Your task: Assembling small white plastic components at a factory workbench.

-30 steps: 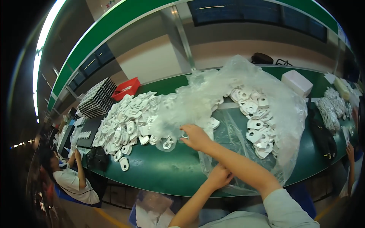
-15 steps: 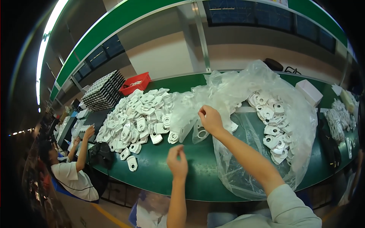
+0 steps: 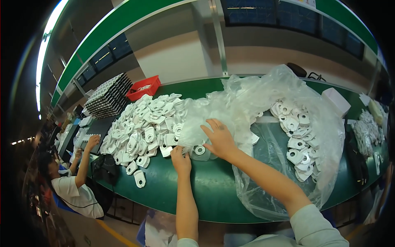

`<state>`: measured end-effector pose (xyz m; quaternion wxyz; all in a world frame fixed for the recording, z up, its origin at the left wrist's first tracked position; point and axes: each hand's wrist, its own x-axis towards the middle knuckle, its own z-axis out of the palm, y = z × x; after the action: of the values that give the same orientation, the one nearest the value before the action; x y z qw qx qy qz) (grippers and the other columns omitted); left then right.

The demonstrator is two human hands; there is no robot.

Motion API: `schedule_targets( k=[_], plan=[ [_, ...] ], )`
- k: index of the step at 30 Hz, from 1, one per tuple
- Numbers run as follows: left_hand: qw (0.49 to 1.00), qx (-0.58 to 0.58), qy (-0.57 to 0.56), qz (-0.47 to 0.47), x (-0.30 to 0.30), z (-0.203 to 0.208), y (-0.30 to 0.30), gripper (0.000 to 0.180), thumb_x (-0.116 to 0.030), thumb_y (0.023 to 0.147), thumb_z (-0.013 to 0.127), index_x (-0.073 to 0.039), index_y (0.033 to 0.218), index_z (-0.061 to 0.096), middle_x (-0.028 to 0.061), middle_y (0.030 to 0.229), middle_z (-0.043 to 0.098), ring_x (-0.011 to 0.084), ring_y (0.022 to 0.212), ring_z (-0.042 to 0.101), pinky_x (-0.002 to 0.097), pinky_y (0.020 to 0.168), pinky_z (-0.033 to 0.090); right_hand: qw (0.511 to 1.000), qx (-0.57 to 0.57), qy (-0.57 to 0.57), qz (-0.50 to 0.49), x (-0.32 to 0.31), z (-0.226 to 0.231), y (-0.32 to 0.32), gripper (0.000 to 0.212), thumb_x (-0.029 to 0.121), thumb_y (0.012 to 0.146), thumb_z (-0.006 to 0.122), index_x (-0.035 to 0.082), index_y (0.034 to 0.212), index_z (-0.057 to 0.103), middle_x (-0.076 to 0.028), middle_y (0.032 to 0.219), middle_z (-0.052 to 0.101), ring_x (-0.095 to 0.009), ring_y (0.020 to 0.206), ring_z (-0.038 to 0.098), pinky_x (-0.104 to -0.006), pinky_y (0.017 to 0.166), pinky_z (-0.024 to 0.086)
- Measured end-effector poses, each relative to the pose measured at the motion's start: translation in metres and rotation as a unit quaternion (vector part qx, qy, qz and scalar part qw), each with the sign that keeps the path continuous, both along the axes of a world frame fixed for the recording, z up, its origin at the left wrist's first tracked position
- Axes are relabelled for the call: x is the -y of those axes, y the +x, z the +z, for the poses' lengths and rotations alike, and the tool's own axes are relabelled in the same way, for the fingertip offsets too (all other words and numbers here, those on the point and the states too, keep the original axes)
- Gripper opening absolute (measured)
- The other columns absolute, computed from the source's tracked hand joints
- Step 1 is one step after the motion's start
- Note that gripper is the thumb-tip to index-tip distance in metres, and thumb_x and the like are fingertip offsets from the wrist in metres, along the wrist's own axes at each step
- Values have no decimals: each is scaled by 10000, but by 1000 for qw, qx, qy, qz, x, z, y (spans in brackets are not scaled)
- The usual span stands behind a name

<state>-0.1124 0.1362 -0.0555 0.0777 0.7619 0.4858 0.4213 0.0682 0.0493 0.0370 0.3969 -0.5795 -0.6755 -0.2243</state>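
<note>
A large clear plastic bag [image 3: 263, 92] spreads over the middle and right of the green table. My left hand [image 3: 181, 161] is at the bag's near left edge, its fingers closed on the plastic. To the right of it, my right hand [image 3: 219, 139] lies over the bag with its fingers apart. Under the film between my hands a white part with a round hole [image 3: 199, 150] shows through. A big heap of such flat white plastic parts [image 3: 142, 123] lies just left of my hands. More white parts [image 3: 297, 140] lie inside the bag's right side.
A red bin [image 3: 144, 88] and stacked trays [image 3: 108, 96] stand behind the heap. At the right are a white box [image 3: 335, 102] and a bundle of bagged pale items [image 3: 365, 131]. A co-worker [image 3: 78, 185] sits at the left beside a black bag [image 3: 106, 166].
My left hand has moved forward and left to the bag's edge and closed there. My right hand has come down and left, its fingers spreading over the plastic, which now lies nearer.
</note>
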Motion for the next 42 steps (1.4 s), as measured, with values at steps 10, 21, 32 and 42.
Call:
schedule_targets(
  k=[10, 21, 32, 42],
  plan=[
    [983, -109, 10, 148, -5, 22, 0, 431, -21, 692, 664, -91, 1112, 595, 98, 1219, 498, 297, 1155, 432, 449, 973, 333, 970, -228, -82, -11, -27, 18, 21, 121, 172, 816, 557, 54, 809, 578, -124, 794, 621, -337, 755, 597, -436, 645, 469],
    [953, -285, 96, -32, -73, 27, -7, 671, -269, 730, 690, -242, 1345, 422, 127, 1407, 342, 310, 1298, 321, 615, 1042, 139, 965, -253, -69, 33, -21, 20, 31, 123, 134, 806, 587, 12, 797, 581, -150, 698, 607, -305, 639, 593, -368, 591, 449],
    [957, -216, 192, -16, -88, 23, -34, 492, -318, 745, 677, -55, 1141, 548, 162, 1192, 500, 294, 1190, 416, 504, 1058, 239, 958, -272, -73, 47, -26, 23, 39, 132, 121, 800, 588, -8, 779, 576, -157, 691, 606, -283, 625, 595, -353, 588, 450],
    [942, -188, 174, 216, -116, 43, -39, 381, -349, 814, 610, 24, 897, 603, 140, 1030, 554, 299, 1025, 488, 415, 847, 379, 962, -262, -73, 35, -26, 23, 36, 133, 127, 794, 585, -2, 766, 571, -147, 677, 605, -288, 621, 597, -358, 575, 448]
  ],
)
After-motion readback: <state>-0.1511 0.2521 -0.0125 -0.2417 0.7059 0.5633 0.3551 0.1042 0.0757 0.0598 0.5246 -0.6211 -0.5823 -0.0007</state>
